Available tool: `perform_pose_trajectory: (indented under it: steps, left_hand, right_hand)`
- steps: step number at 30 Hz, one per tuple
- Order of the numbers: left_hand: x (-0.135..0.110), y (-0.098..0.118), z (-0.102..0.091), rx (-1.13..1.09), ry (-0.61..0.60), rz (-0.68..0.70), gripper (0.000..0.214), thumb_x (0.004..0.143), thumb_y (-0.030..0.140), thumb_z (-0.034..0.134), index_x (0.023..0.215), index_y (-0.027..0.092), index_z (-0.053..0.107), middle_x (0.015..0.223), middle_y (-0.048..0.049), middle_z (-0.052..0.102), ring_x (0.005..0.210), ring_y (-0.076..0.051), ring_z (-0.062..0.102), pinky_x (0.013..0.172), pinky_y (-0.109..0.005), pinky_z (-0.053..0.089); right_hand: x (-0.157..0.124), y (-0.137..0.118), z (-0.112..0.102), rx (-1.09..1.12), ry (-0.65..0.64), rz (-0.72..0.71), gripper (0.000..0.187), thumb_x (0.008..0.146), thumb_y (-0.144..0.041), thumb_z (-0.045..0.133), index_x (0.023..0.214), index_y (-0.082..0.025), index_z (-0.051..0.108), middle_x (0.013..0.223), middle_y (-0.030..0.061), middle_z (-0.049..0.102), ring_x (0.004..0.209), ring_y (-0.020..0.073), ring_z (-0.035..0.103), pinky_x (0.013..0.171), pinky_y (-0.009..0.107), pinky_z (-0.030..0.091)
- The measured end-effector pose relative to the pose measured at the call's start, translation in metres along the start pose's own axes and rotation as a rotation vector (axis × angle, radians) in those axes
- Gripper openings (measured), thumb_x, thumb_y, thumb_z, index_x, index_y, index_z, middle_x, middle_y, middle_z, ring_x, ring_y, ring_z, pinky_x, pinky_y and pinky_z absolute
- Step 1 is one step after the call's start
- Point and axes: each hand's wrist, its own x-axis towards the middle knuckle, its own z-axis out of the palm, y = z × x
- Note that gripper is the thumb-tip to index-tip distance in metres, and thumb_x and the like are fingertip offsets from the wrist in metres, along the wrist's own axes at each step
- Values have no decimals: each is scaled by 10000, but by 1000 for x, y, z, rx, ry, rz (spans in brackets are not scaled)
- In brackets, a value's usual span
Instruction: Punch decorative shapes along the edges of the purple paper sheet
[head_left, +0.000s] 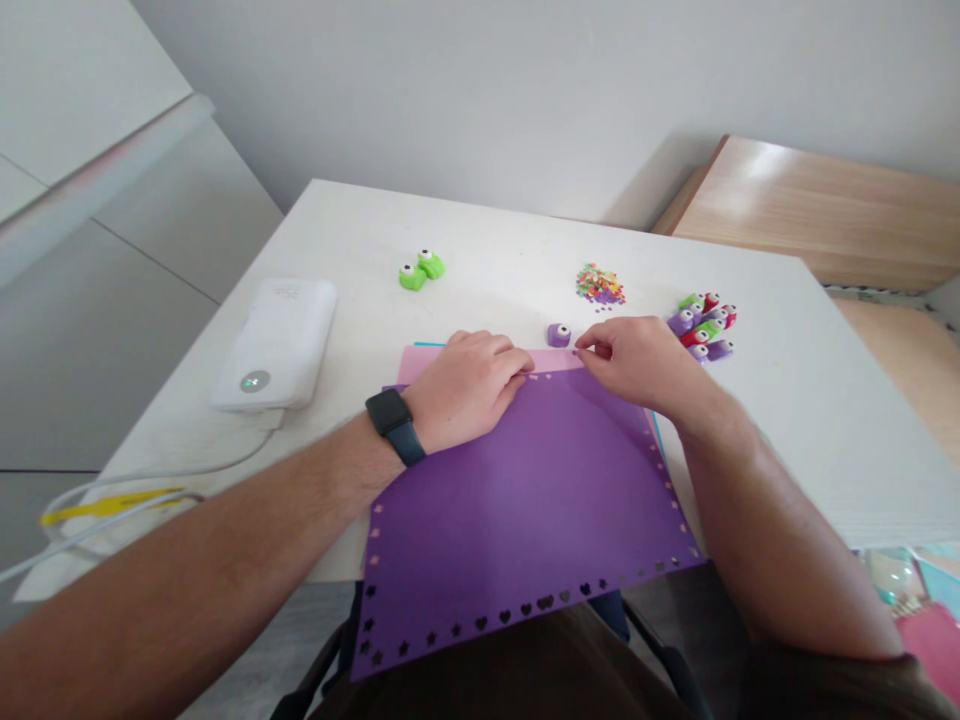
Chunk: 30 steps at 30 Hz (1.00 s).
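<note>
A purple sheet of paper (517,500) with star- and heart-shaped holes along its edges lies over a pink sheet (420,362), its lower part overhanging the table's front edge. My left hand (472,385), wearing a dark watch (390,412), rests on the purple sheet with fingers bent and closed at its far edge. At the far right corner, my right hand (634,358) pinches a tiny purple bit (577,352) between thumb and forefinger; its shape is too small to tell. A purple craft punch (559,335) stands just beyond the sheets, between the hands.
Colourful paper confetti (600,285) is heaped farther back. Several purple, green and red punches (703,325) cluster at the right. Two green punches (421,270) stand at the back left. A white power bank (281,340) with a cable (217,468) lies on the left of the white table (495,265).
</note>
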Motion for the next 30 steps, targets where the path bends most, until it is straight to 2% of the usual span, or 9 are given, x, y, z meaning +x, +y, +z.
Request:
perform_pose_trajectory:
  steps: [6,22,30]
  left_hand:
    - [1,0,0,0,-1,2,228,1076,234,519,1131,195,737,1081,-90,746,1039,-267,681,926,-437,492]
    - [1,1,-1,7,-5,-5,220,1070,231,531,1122,191,741,1078,-82,745,1022,-267,675,914,-436,495]
    - [0,0,0,6,-6,1,228,1071,229,520,1122,191,738,1075,-86,744,1020,-266,672,914,-433,494]
  right_hand:
    - [5,4,5,42,-10,39,225,944,-314,663,987,-230,868,839,48,807,748,207,689,726,323,439]
    - [8,6,13,21,22,59,225,904,-238,610,960,-210,826,865,57,812,758,211,690,702,317,429]
    - [6,10,10,120,32,25,226,903,-236,640,992,-214,846,855,38,808,758,192,699,725,301,452]
